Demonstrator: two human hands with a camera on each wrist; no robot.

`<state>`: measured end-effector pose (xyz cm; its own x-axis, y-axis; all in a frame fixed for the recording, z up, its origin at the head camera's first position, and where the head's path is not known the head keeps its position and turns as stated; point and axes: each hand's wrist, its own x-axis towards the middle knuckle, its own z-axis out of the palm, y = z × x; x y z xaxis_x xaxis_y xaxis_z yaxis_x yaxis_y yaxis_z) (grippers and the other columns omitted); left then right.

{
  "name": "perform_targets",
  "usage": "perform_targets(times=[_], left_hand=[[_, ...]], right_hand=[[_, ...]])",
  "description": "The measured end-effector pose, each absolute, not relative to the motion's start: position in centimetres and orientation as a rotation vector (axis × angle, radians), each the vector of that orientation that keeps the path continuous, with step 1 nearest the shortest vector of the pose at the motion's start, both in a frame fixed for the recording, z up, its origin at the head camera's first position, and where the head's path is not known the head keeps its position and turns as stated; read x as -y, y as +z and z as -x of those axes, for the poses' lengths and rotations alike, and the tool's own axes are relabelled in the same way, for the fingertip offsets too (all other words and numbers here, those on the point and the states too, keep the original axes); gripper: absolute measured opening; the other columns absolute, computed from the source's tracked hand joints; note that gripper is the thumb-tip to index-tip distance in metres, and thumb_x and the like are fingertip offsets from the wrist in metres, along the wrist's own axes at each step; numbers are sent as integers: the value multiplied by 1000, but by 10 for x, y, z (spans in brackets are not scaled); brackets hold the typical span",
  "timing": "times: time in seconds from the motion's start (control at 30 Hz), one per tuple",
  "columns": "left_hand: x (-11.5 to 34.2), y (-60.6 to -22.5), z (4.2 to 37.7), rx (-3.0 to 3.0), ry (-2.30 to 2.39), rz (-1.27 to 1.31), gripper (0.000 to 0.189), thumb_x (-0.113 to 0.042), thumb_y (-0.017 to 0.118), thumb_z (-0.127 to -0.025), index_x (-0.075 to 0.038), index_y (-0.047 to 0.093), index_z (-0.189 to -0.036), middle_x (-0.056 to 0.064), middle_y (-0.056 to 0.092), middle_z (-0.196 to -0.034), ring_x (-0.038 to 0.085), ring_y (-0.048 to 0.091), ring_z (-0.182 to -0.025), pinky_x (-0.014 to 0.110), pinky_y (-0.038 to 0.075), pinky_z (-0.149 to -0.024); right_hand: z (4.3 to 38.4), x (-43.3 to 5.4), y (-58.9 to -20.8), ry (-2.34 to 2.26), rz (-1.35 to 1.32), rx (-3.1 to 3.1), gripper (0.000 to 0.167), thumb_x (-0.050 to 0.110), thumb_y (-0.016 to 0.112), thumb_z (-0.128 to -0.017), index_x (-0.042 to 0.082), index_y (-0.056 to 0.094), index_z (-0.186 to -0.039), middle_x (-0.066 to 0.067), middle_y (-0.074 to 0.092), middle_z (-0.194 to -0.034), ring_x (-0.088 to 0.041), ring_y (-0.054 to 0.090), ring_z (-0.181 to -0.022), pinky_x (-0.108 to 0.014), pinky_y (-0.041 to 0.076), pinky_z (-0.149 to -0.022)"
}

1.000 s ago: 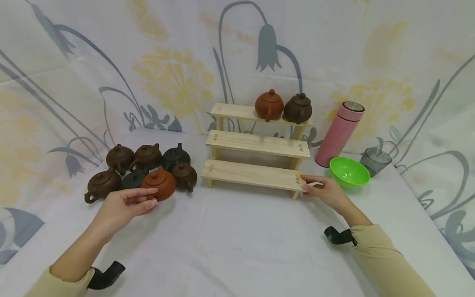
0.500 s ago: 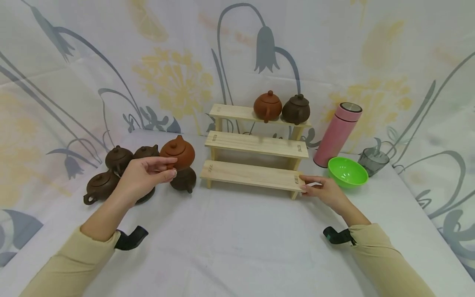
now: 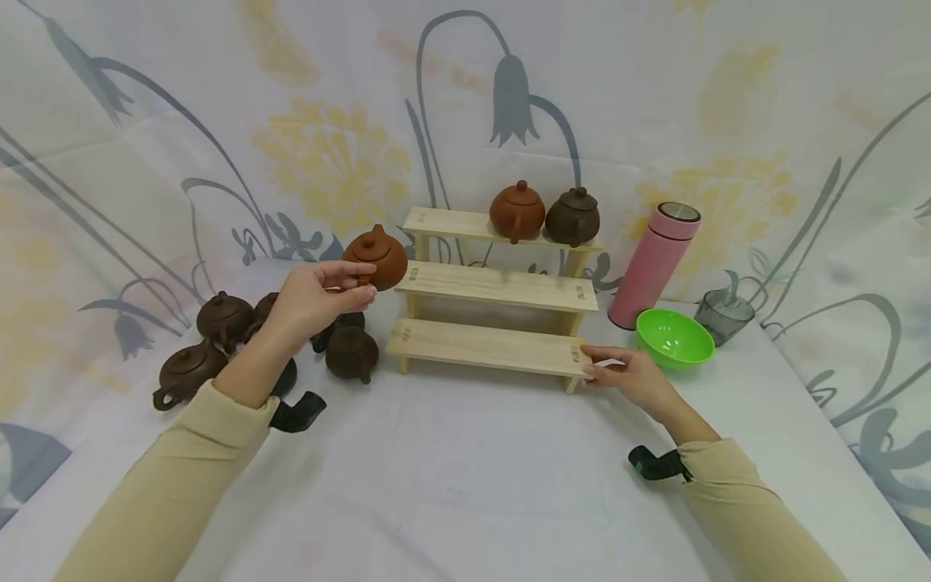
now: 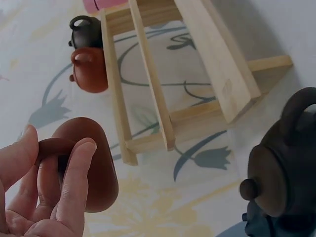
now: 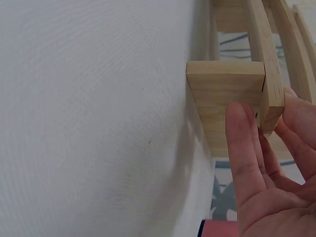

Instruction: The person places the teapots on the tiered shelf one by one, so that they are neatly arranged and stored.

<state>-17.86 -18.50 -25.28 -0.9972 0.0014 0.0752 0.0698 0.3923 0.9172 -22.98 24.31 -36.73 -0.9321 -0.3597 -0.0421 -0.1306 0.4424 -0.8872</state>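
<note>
My left hand (image 3: pixel 309 303) pinches the handle of a reddish-orange clay teapot (image 3: pixel 383 263), raised beside the left end of the stand's middle tier. In the left wrist view, thumb and fingers close on the loop handle, with the teapot's rounded body (image 4: pixel 101 170) beyond. A three-tier wooden stand (image 3: pixel 480 346) has its lowest board gripped at the right end by my right hand (image 3: pixel 640 384). The right wrist view shows fingers (image 5: pixel 240 143) against the end leg and others at the board's edge. On the top tier sit another reddish teapot (image 3: pixel 518 213) and a dark brown one (image 3: pixel 573 218).
Several dark teapots cluster at left, including a brown one (image 3: pixel 352 353) near the stand and another (image 3: pixel 191 370) farther left. A pink bottle (image 3: pixel 653 267), a green bowl (image 3: pixel 676 338) and a grey see-through cup (image 3: pixel 723 317) stand to the right. Patterned cloth (image 3: pixel 349 162) hangs behind.
My left hand has lifted the reddish-orange teapot from above the cluster and carried it up and right to the stand's left side. The right hand stays on the lowest board.
</note>
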Motion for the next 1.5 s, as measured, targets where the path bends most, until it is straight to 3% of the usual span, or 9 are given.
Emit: perform_targets(times=[0.37, 0.73, 0.93, 1.07, 1.33, 1.5], left_hand=[[168, -241, 220, 2514, -1728, 132, 36, -18, 66, -88, -7, 61, -122, 12, 59, -98, 12, 66, -81, 37, 46, -90], [145, -230, 251, 2460, -1772, 180, 33, -12, 64, -89, -4, 61, -121, 12, 54, -103, 8, 64, -71, 32, 52, -80], [135, -230, 265, 2400, -1816, 210, 33, -9, 64, -88, -1, 61, -119, 12, 55, -100, 14, 65, -74, 36, 51, -82], [128, -232, 273, 2355, -1861, 226, 32, -7, 64, -88, 2, 61, -118, 13, 55, -98, 14, 64, -74, 30, 53, -77], [113, -237, 288, 2342, -1825, 219, 30, -8, 65, -88, 1, 62, -116, 14, 64, -93, 17, 65, -74, 30, 53, -74], [108, -240, 294, 2358, -1786, 213, 29, -10, 64, -89, 1, 62, -116, 15, 64, -94, 9, 63, -66, 32, 53, -75]], right_hand=[[230, -245, -369, -1488, 438, -2469, 49, 12, 64, -90, -9, 47, -131, -29, 45, -131, -22, 63, -94, -22, 49, -80], [229, -246, -369, -1503, 428, -2454, 49, 12, 64, -89, -9, 48, -130, -28, 44, -133, -25, 63, -94, -24, 49, -81], [230, -246, -368, -1492, 431, -2470, 47, 11, 64, -89, -8, 49, -130, -28, 44, -133, -24, 63, -94, -24, 50, -79], [231, -245, -368, -1474, 433, -2480, 48, 13, 64, -90, -8, 49, -130, -27, 44, -133, -24, 63, -94, -24, 50, -79], [231, -247, -369, -1452, 425, -2500, 49, 15, 64, -89, -7, 50, -130, -27, 46, -132, -24, 63, -94, -23, 50, -79], [232, -247, -370, -1456, 411, -2495, 49, 16, 66, -88, -5, 51, -130, -26, 46, -132, -24, 62, -95, -24, 50, -79]])
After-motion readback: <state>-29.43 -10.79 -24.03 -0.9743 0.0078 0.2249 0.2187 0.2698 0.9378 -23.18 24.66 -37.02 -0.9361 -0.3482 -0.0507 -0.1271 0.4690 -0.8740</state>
